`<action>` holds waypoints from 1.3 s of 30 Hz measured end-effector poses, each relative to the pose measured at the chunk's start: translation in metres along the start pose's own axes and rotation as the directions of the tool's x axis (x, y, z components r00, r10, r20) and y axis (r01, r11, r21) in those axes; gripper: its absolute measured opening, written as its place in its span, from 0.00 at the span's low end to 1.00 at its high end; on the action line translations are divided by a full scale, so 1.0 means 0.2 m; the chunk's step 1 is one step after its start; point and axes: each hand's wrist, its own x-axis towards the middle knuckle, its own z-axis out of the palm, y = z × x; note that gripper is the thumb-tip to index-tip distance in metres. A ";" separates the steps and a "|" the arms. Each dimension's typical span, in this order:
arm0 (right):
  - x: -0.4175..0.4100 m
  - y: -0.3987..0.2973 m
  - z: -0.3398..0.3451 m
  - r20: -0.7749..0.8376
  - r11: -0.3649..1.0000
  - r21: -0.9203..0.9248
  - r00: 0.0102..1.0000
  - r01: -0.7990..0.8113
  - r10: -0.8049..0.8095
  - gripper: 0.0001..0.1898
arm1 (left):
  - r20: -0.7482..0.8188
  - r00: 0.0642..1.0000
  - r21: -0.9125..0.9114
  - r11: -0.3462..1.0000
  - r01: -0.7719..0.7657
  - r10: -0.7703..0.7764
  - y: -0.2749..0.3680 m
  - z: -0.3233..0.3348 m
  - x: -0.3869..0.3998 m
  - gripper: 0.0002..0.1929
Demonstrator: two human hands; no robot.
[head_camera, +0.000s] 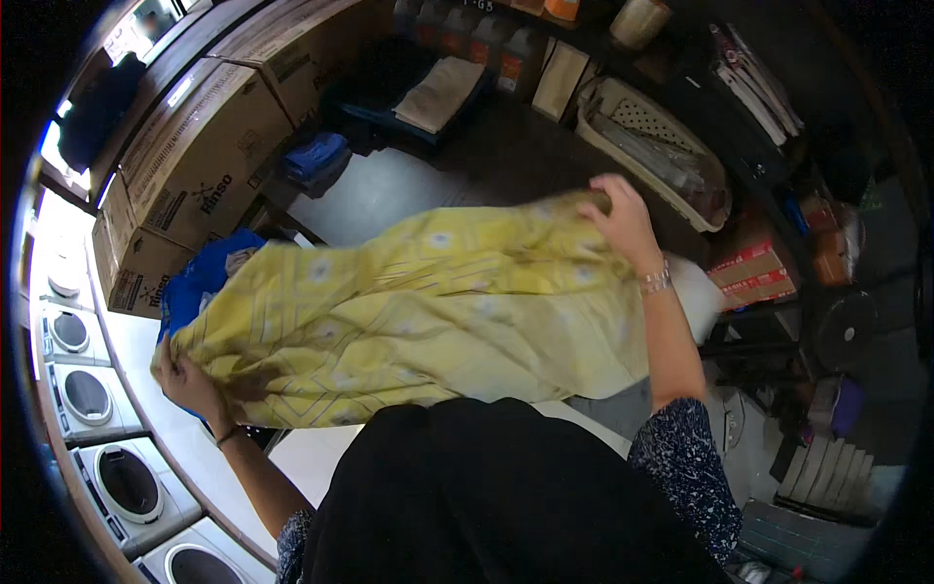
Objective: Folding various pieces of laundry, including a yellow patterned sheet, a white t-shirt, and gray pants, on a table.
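Observation:
A large yellow patterned cloth (438,306), creased and slightly blurred, is stretched out between my two hands in front of my body. My left hand (191,383) grips its left end, with the fingers curled into the fabric. At the upper right corner, my right hand (620,215) pinches the cloth between thumb and fingers. The cloth hides much of the dark table (511,153) beneath it. Behind its left end, a heap of blue fabric (190,277) partly shows.
Cardboard boxes (211,160) stand along the left. Folded blue cloth (317,157) and a beige folded cloth (441,91) lie on the table. At the right is a plastic basket (657,146) holding clear plastic. Several front-loading machines (128,482) line the far left.

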 end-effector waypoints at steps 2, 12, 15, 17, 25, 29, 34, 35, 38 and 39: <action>-0.14 0.13 0.04 0.178 0.990 0.014 0.974 -0.142 0.137 0.17 | -0.050 0.997 0.034 0.997 0.066 -0.064 -0.10 -0.02 -0.05 0.14; 0.11 0.49 0.59 0.023 0.918 -0.096 0.921 -0.386 0.389 0.19 | -0.123 0.968 0.233 0.941 0.244 -0.220 -0.23 -0.08 -0.06 0.17; 0.20 0.57 0.68 -0.066 0.925 -0.214 0.949 -0.314 0.307 0.18 | -0.133 0.979 0.228 0.957 0.180 -0.152 -0.26 -0.09 -0.06 0.16; 0.22 0.65 0.63 0.202 0.924 -0.138 0.903 -0.358 0.380 0.16 | -0.109 0.971 0.311 0.921 0.236 -0.212 -0.29 -0.12 -0.07 0.16; 0.16 0.84 0.36 0.387 0.928 -0.140 0.844 -0.344 0.371 0.14 | -0.158 0.904 0.516 0.748 0.419 -0.397 -0.41 -0.35 -0.14 0.21; 0.41 0.85 0.80 0.098 0.880 -0.177 0.882 -0.440 0.460 0.17 | -0.177 0.926 0.515 0.771 0.375 -0.333 -0.44 -0.39 -0.17 0.21; 0.66 0.91 1.01 0.341 0.928 -0.025 0.869 -0.372 0.358 0.10 | -0.210 0.919 0.604 0.695 0.391 -0.334 -0.45 -0.49 -0.21 0.20; 0.73 0.91 0.99 0.351 0.950 0.031 0.893 -0.310 0.280 0.10 | -0.238 0.892 0.612 0.654 0.445 -0.384 -0.45 -0.50 -0.22 0.20; 0.93 0.88 0.83 0.009 0.942 0.006 0.942 -0.336 0.336 0.08 | -0.267 0.897 0.590 0.676 0.442 -0.353 -0.48 -0.55 -0.24 0.19; 0.98 0.84 0.80 -0.118 0.954 -0.019 0.949 -0.298 0.294 0.07 | -0.265 0.870 0.559 0.669 0.490 -0.416 -0.49 -0.55 -0.25 0.19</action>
